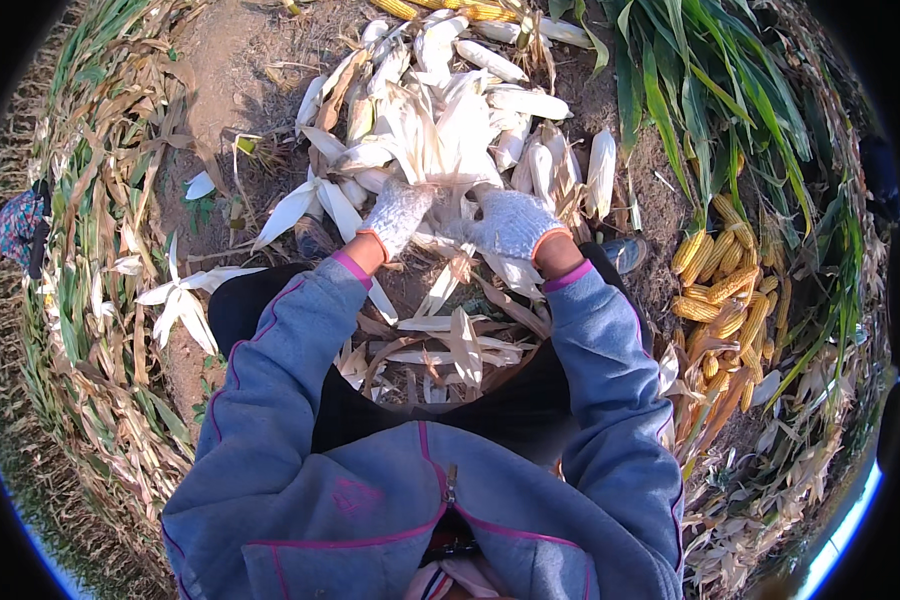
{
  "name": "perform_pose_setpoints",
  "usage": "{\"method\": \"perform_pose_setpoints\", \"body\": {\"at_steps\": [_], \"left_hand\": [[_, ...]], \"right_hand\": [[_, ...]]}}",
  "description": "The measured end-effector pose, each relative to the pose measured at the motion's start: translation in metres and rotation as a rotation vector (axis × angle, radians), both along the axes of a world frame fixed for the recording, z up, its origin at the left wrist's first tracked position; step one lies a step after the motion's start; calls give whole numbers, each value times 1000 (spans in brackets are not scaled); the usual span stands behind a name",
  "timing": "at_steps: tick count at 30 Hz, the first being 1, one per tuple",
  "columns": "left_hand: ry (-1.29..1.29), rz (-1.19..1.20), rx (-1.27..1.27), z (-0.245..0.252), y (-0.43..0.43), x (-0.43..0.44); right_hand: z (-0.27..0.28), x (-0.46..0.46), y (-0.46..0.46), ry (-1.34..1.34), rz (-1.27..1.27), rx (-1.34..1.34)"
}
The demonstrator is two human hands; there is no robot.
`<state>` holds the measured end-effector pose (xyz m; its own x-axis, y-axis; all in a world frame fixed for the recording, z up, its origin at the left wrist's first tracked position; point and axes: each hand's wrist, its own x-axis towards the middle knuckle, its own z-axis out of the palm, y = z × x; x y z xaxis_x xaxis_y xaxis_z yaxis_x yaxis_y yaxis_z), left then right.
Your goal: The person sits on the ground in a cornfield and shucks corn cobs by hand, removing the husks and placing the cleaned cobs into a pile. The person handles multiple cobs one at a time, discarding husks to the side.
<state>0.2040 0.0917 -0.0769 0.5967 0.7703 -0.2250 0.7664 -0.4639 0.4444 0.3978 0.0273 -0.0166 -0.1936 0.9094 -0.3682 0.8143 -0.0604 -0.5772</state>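
My left hand, in a white knit glove with an orange cuff edge, grips the left side of a pale, spread corn husk. Facing it, my right hand wears the same kind of glove and closes on the husk's right side. Bright glare and the gloves hide the fingertips, and any ear inside the husk cannot be made out. Just beyond both hands lies a heap of corn ears in dry white husks. Loose torn husks litter the ground between my legs.
Husked yellow corn ears are piled at right, below green corn leaves. More yellow ears lie at the far edge. Cut stalks form a bank at left, with another person beyond. A shoe shows beside my right hand.
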Motion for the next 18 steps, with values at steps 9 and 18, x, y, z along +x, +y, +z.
{"method": "perform_pose_setpoints", "body": {"at_steps": [9, 18], "left_hand": [[558, -1314, 547, -172, -141, -126], [293, -528, 240, -130, -46, -9]], "right_hand": [[-5, 55, -14, -409, -246, 440], [18, 58, -14, -312, -331, 194]]}}
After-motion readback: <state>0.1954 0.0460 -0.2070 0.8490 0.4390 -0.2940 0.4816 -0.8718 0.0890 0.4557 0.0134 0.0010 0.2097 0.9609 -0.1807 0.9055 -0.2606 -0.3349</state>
